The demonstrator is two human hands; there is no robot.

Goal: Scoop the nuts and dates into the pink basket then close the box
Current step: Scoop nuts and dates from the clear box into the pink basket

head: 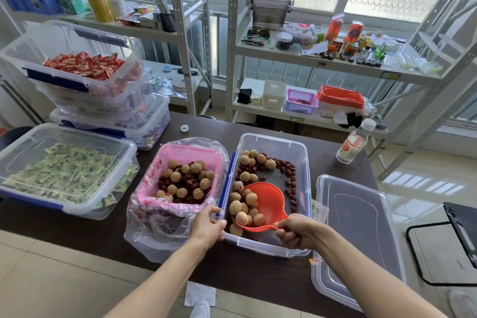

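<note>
A clear plastic box sits mid-table, holding walnuts and red dates along its left and far sides. My right hand grips the handle of a red scoop lying inside the box, with walnuts gathered against its left edge. My left hand holds the box's near-left corner. Left of the box stands the pink basket, lined with a clear bag and partly filled with walnuts and dates. The box's clear lid lies flat to the right.
A lidded bin of green packets sits at left, with stacked bins of red packets behind it. A water bottle stands at the far right of the table, a bottle cap at the back. Metal shelving lines the window.
</note>
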